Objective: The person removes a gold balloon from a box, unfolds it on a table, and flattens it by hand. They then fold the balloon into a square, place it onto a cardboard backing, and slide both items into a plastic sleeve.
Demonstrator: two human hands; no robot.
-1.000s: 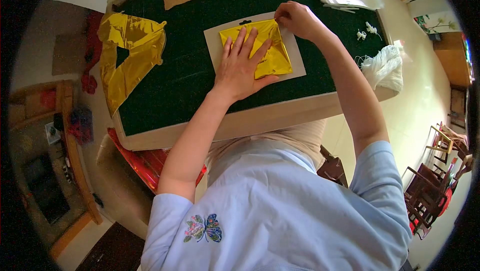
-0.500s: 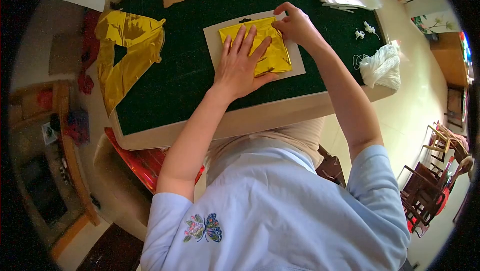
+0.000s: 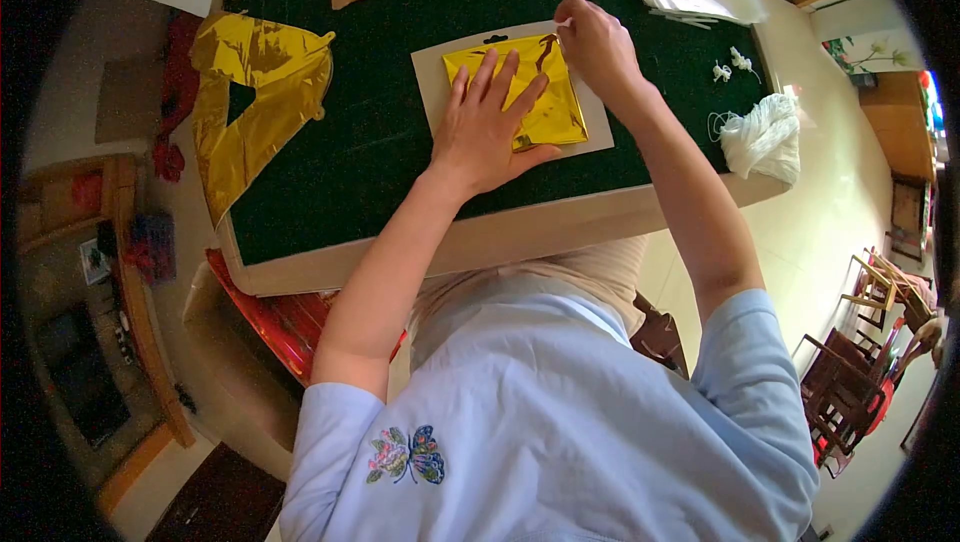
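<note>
left hand [image 3: 487, 132] flat, fingers spread, pressing folded gold foil sheet [image 3: 545, 92] onto white card [image 3: 600, 117] | right hand [image 3: 598, 44] just beyond, pinching foil's far corner | green-topped desk [image 3: 340, 172] beneath

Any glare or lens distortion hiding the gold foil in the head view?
Head view: fisheye bends the table edge and blackens the corners; the folded gold foil shows bright glints but reads sharp; left hand covers its left part, right hand its top corner.

txt: none legible | labels/brands/nos.: none (shirt [image 3: 560, 422] has butterfly motif only, no lettering)
</note>
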